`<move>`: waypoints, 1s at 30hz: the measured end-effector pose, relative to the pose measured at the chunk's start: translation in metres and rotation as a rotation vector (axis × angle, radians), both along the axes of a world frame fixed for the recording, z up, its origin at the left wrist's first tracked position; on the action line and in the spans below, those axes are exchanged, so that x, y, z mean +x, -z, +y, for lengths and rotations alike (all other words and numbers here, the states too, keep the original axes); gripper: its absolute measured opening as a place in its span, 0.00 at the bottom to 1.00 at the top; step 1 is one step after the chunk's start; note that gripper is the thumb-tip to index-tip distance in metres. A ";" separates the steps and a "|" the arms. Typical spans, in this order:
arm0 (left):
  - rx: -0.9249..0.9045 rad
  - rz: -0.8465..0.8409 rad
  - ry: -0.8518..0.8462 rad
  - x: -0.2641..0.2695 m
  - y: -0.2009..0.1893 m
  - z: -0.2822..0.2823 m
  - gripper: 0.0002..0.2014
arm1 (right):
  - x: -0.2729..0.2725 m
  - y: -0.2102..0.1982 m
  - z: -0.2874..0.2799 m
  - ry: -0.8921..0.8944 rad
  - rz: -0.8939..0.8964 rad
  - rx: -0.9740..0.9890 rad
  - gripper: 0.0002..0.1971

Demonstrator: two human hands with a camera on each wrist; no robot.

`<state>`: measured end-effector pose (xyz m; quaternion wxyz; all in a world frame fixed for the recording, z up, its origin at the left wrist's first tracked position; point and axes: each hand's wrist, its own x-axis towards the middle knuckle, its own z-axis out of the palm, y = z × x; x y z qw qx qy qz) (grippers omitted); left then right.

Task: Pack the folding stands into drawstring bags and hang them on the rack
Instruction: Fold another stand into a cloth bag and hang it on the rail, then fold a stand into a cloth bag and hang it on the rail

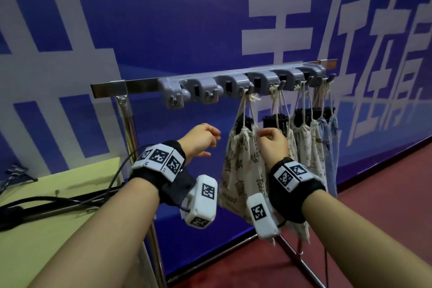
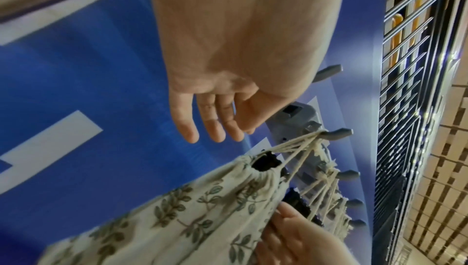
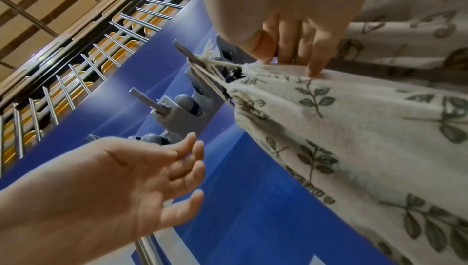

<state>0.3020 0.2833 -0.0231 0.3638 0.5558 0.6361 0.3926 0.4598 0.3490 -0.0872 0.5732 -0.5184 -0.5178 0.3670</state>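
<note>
Hanging by its cord from a rack hook (image 1: 250,89) just above the right hand's (image 1: 273,145) fingertips, which touch its gathered neck, left hand (image 1: 201,139) slack and empty beside: leaf-print bag (image 1: 243,166), soft, bottom-heavy, probably best gripped at the cinched neck.

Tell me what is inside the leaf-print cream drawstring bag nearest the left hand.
A black object pokes out of the leaf-print cream drawstring bag's gathered mouth; the cloth hides the rest.

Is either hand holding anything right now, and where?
The left hand holds nothing; its fingers are loose. The right hand only touches the top of the leaf-print bag by its gathered neck, with no clear grip. The bag hangs by its cords from a hook.
</note>
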 end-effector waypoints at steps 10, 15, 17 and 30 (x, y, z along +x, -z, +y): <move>-0.018 0.010 0.001 -0.016 0.017 -0.027 0.11 | -0.009 0.002 -0.016 0.141 0.023 -0.008 0.07; 0.015 -0.062 -0.007 -0.021 0.012 -0.040 0.10 | -0.010 -0.011 -0.023 0.136 -0.014 -0.022 0.10; 0.032 -0.084 -0.009 -0.023 0.008 -0.046 0.11 | -0.013 -0.018 -0.030 0.091 -0.009 -0.014 0.11; 0.125 -0.117 -0.093 -0.072 -0.008 -0.101 0.11 | -0.094 -0.046 -0.096 -0.178 -0.070 0.050 0.12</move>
